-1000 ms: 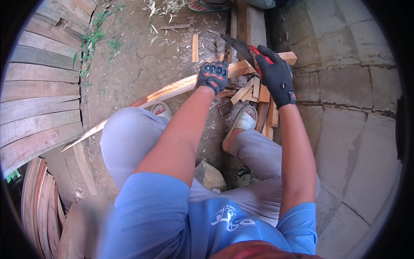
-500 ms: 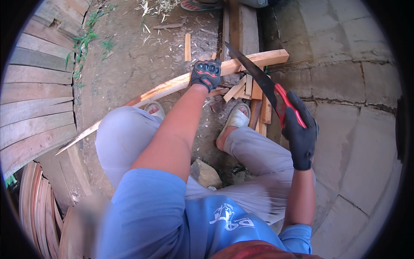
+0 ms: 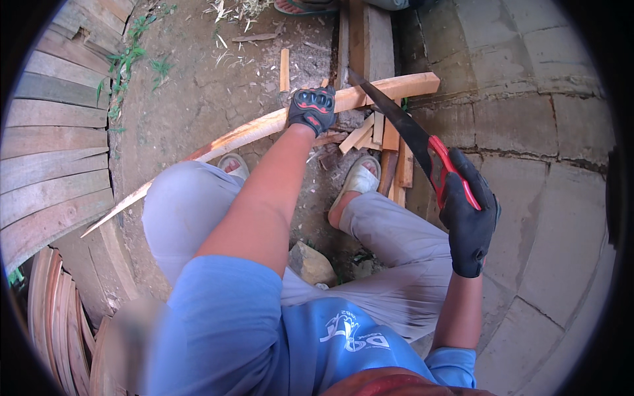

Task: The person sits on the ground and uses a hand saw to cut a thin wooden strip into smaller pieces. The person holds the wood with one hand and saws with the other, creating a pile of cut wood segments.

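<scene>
A long wooden plank [image 3: 257, 130] runs slantwise from the lower left up to the right, resting on a wooden beam [image 3: 378, 46] near its far end. My left hand [image 3: 313, 108], in a black glove with red marks, is closed over the plank and presses it down. In my black-gloved right hand [image 3: 470, 211] is a handsaw [image 3: 404, 127] by its red handle. The dark blade lies across the plank, right of my left hand, close to a thin cut line. My left fingertips are hidden behind the glove's back.
Short wood offcuts [image 3: 389, 142] lie below the plank, and a narrow wood strip [image 3: 284, 70] lies on the dirt. A stone [image 3: 312, 264] sits between my legs. Stacked boards [image 3: 56, 142] line the left side; concrete paving [image 3: 515, 198] covers the right. Another person's foot [image 3: 305, 6] shows at the top.
My right hand has drawn the saw back, down and to the right, its blade sliding across the plank. My left hand keeps its grip on the plank.
</scene>
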Demonstrator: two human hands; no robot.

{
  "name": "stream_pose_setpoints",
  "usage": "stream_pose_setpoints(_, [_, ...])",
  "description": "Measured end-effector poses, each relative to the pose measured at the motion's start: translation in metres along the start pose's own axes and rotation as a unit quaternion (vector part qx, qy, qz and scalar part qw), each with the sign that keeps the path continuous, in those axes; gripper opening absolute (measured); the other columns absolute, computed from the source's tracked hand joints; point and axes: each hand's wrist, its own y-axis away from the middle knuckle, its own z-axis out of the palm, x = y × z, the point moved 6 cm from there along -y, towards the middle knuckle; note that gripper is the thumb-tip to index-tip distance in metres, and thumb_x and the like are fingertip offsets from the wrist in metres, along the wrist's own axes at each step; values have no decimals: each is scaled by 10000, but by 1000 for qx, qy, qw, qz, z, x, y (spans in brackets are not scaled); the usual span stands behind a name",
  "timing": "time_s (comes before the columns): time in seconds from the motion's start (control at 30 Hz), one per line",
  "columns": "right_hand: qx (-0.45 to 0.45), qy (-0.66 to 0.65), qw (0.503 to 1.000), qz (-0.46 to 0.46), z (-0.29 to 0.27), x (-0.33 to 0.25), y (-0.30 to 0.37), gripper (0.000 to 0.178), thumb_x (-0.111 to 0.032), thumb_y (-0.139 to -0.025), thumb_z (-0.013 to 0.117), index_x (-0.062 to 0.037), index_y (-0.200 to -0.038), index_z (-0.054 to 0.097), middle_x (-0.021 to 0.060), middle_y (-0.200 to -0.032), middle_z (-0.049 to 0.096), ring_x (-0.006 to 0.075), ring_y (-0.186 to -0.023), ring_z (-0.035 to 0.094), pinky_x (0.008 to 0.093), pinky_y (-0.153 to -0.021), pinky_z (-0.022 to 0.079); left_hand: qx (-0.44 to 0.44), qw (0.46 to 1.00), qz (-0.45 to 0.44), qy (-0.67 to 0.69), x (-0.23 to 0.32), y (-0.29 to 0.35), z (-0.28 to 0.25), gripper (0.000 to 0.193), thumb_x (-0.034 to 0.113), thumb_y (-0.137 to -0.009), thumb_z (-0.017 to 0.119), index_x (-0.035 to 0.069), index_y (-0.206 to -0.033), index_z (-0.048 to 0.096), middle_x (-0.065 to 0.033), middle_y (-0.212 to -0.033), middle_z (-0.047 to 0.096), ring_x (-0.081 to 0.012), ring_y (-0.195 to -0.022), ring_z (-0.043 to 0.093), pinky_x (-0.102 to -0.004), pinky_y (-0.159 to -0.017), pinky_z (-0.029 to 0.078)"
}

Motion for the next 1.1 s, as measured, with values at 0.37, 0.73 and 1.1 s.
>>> stream_pose_setpoints(0.37, [-25, -26, 999, 27, 24, -1, -11, 389, -211, -1011, 685, -51, -1359, 752, 151, -1302, 782, 251, -1194, 749, 375, -1044, 549, 6, 1000, -9, 5, -5, -4, 2, 307, 298, -907, 706, 109, -1148, 726, -145, -1025, 794, -334, -960, 780, -475, -829, 603])
stream_pose_setpoints(0.73, [-24, -77, 996, 43, 22, -8, -25, 411, -224, -1004, 684, -27, -1359, 748, 155, -1289, 785, 226, -1169, 746, 365, -1020, 558, -33, 999, -16, 2, -7, -7, 3, 405, 331, -874, 733, 113, -1215, 710, -146, -1106, 786, -323, -1020, 775, -468, -864, 595])
stream_pose_setpoints(1.1, [-8, -24, 998, -54, 63, 15, -28, 379, -249, -1018, 705, -113, -1369, 750, 177, -1282, 777, 306, -1188, 753, 401, -1021, 558, -65, 998, -12, 8, -8, -13, -8, 418, 384, -868, 737, 130, -1199, 730, -139, -1138, 786, -326, -1064, 763, -472, -914, 595])
